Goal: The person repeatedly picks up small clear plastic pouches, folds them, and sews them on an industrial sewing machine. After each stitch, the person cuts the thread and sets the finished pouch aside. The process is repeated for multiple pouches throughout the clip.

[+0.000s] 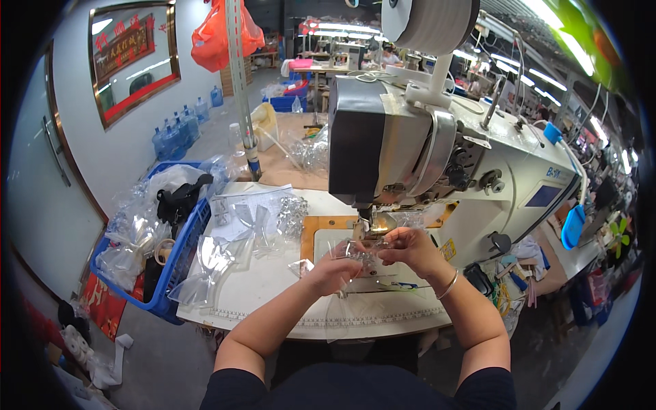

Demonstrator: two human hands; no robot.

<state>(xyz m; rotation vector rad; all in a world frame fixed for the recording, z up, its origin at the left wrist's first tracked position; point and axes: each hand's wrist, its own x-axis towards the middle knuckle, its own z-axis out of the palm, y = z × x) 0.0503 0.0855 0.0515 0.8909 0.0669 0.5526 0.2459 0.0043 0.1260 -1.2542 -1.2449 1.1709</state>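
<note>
Both hands work just in front of the needle area of a large white sewing machine (509, 160). My left hand (333, 272) is closed on a piece of clear plastic sheet (367, 262), thumb toward the right. My right hand (415, 251), with a bangle at the wrist, pinches the same plastic from the other side. Glare and the fingers hide the plastic's exact shape. Below my right hand, small thread snips (400, 285) lie on the white table (273, 301). More cut clear plastic pieces (208, 270) are spread to the left.
A blue basket (174, 280) of plastic bags and black cloth stands against the table's left side. A metal pole (239, 89) rises behind it. Tools and cloth scraps (509, 277) lie at the right. A thread cone (430, 24) sits above the machine.
</note>
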